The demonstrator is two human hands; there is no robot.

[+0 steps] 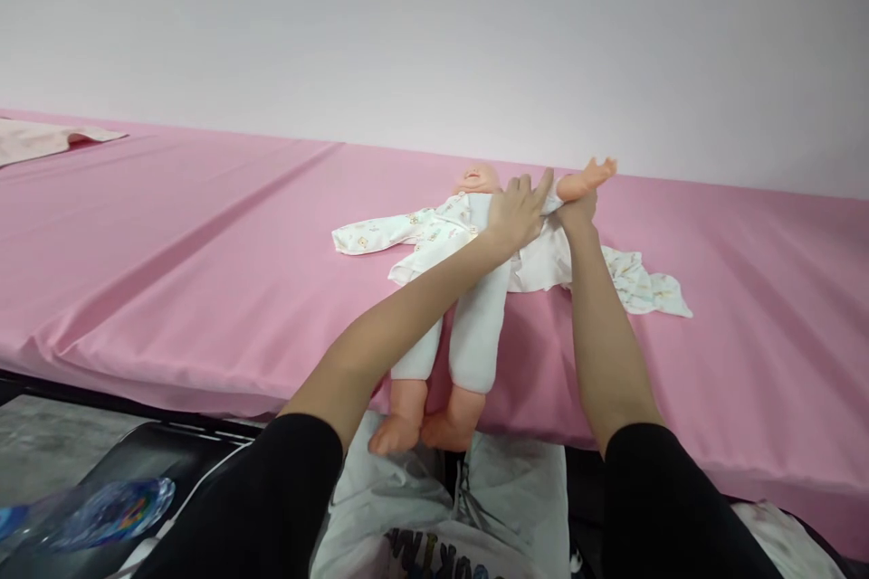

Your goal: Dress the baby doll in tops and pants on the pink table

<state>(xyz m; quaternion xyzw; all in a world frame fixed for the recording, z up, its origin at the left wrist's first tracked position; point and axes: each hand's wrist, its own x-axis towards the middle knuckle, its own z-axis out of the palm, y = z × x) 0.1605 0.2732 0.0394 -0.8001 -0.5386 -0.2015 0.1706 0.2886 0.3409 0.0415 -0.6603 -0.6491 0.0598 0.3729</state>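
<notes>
Doll (483,312) lies across the pink surface (224,235), feet (453,421) past the near edge, head near the white partition (407,36). Your right hand (579,210) grips its forearm (576,186); your left fingers (545,185) extend over its torso, grip indeterminable. Surface continues on 2 sides.

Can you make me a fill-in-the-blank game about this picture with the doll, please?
1. The white-bodied doll lies on a smooth ____ cloth.
2. Instead of a white-covered leg, the person's right hand holds the doll's ____.
3. The person's plain, elbow-length sleeves are ____.
4. At the lower left is a clear plastic ____ with a blue end.

Missing words: pink; arm; black; bottle.
</notes>
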